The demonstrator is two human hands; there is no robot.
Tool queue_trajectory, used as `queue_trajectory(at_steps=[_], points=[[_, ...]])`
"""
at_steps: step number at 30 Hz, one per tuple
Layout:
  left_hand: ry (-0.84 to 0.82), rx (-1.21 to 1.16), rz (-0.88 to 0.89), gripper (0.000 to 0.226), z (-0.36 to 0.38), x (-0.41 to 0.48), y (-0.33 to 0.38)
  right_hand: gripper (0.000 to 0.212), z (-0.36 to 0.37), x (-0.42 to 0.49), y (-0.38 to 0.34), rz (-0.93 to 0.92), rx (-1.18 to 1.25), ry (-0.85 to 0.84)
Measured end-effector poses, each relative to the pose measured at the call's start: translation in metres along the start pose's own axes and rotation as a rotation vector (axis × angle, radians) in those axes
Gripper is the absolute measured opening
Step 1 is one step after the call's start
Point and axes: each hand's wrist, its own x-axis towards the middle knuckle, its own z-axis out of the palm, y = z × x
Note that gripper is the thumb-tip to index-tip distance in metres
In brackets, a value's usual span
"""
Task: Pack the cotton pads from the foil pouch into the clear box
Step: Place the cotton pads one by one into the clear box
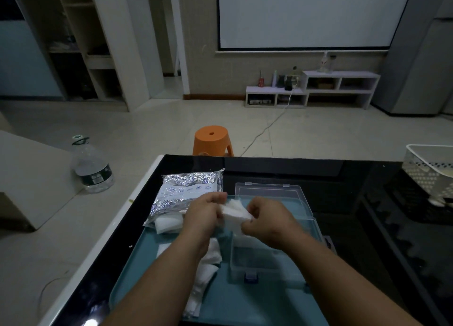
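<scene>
A crinkled foil pouch (pixel 186 193) lies at the far left of a teal tray (pixel 247 303), with white cotton pads (pixel 169 224) spilling from its near end. Between my left hand (pixel 204 215) and my right hand (pixel 266 221) is a small stack of white cotton pads (pixel 234 211), pinched from both sides above the clear box (pixel 257 257). The box stands open on the tray, its lid (pixel 272 197) folded back away from me. More loose pads (pixel 208 264) lie on the tray under my left forearm.
The tray rests on a glossy black table (pixel 367 203). A white perforated basket (pixel 431 171) stands at the table's right edge. On the floor are an orange stool (pixel 212 140) beyond the table and a large water bottle (pixel 92 166) to the left.
</scene>
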Motion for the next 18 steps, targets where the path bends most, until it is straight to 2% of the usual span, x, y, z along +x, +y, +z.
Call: queue_trajectory(at_steps=[2,5,11,15,18], points=[[0.057,0.007,0.077,0.041,0.005,-0.003,-0.002,0.025,0.004,0.0,0.002,-0.013,-0.048,-0.03],[0.037,0.112,0.136,0.016,0.012,-0.005,-0.011,0.024,0.008,0.001,0.003,-0.03,-0.062,-0.053],[0.037,0.234,0.107,0.018,0.014,0.001,-0.026,0.029,0.01,0.003,0.006,-0.052,-0.056,-0.05],[0.053,0.303,0.104,0.013,0.016,0.002,-0.03,0.042,0.014,0.003,0.009,-0.029,-0.037,-0.053],[0.062,0.208,0.113,0.013,0.019,0.002,-0.029,0.042,0.016,0.002,0.009,-0.037,-0.033,-0.065]])
